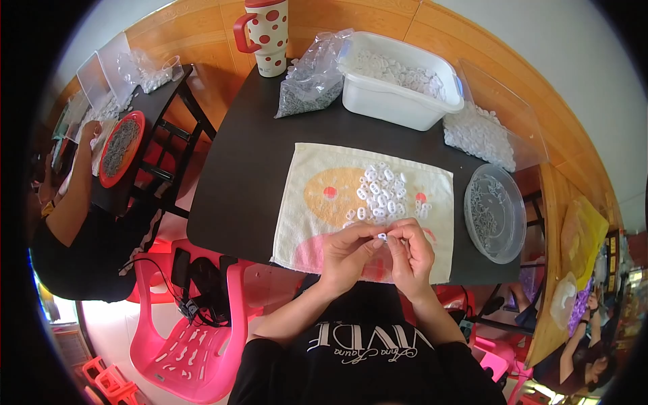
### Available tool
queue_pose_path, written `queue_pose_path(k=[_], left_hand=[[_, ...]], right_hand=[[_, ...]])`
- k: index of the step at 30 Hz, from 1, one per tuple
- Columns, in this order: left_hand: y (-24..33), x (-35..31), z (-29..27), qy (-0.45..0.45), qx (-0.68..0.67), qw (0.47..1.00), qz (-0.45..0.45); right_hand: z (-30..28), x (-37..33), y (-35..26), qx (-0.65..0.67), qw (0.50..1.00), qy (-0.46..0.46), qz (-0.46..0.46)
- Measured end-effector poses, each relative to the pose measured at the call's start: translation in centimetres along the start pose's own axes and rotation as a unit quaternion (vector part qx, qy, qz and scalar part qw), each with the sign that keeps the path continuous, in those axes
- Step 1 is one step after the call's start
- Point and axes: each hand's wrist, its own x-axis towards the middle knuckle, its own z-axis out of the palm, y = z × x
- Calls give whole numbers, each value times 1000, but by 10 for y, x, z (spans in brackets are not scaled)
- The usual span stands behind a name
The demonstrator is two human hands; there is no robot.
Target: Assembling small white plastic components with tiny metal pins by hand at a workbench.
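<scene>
- Tabletop [236,169], dark: steady support ahead of both hands; resting the wrists close to its near edge should limit shake.
- Towel [310,162], patterned, beneath and beyond the hands: its soft cloth should check rolling, so work ought to remain above it.
- Storage tub [385,111], white, well beyond the hands: filled with white parts, not impeding access.
- Round tray [501,246], clear plastic, to the right of the right hand: small glinting parts within easy reach.
- Pile of white two-holed pieces [381,192], just beyond the fingertips: loosely spread; knuckles should be kept off it.
- Left hand [346,258] and right hand [412,255]: both narrowed to a thumb-and-finger pinch, tips meeting.
- Small white piece [383,237], between the fingertips: mostly covered, any second part undetermined. Recommended: steady one side, align before pressing, apply even force.
</scene>
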Motion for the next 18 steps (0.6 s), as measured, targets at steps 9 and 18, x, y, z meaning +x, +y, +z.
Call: queue_pose_path(k=[9,18], left_hand=[[0,-2,1,-12,17,1000,6],[1,-3,0,12,0,1000,-13]], right_hand=[[-8,3,-3,32,999,-23,-13],[-95,-6,-1,-84,990,113,20]])
